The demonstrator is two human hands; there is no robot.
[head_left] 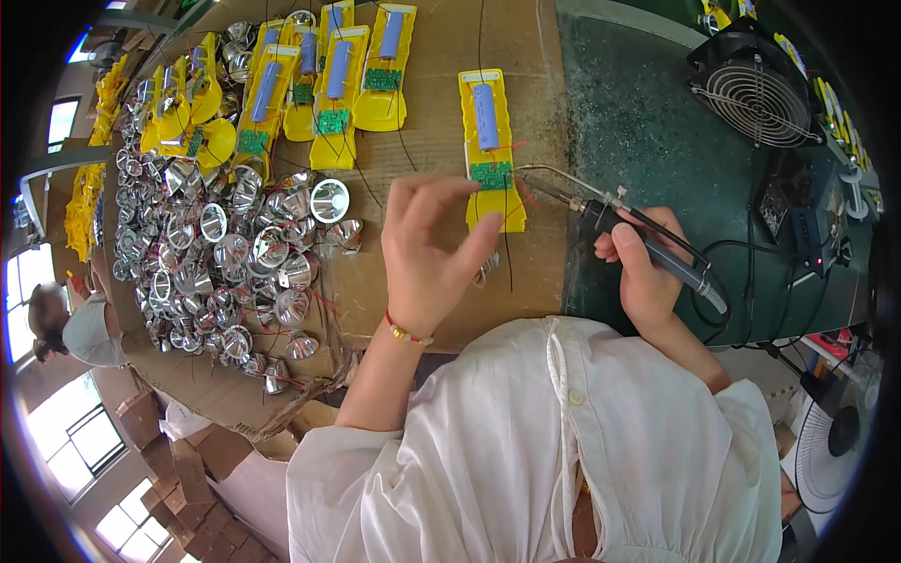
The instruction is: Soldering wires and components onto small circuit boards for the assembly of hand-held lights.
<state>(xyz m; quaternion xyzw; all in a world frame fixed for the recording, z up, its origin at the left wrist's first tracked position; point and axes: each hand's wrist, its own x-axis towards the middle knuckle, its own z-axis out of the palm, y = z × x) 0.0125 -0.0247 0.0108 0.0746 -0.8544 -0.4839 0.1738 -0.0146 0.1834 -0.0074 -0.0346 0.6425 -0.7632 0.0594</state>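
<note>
In front of me a yellow plastic housing [496,211] lies on cardboard, with a blue cylindrical battery cell [485,117] and a green circuit board [488,175] in it. Thin red and black wires stick out around the board. My left hand [432,235] hovers at the housing's left side, thumb and fingers apart, holding nothing that I can see. Partly hidden below its thumb is a small shiny reflector cup [483,272]. My right hand [648,281] grips a soldering iron [601,218] with a thin bent feed tube [568,175]; the tips point at the board's right edge.
Many silvery reflector cups [230,253] are heaped at the left. Several yellow housings with batteries [340,70] lie beyond them. A metal-grilled fan [758,98] and a dark box with cables [809,239] stand on the green mat [638,122]. Another person [89,328] is at far left.
</note>
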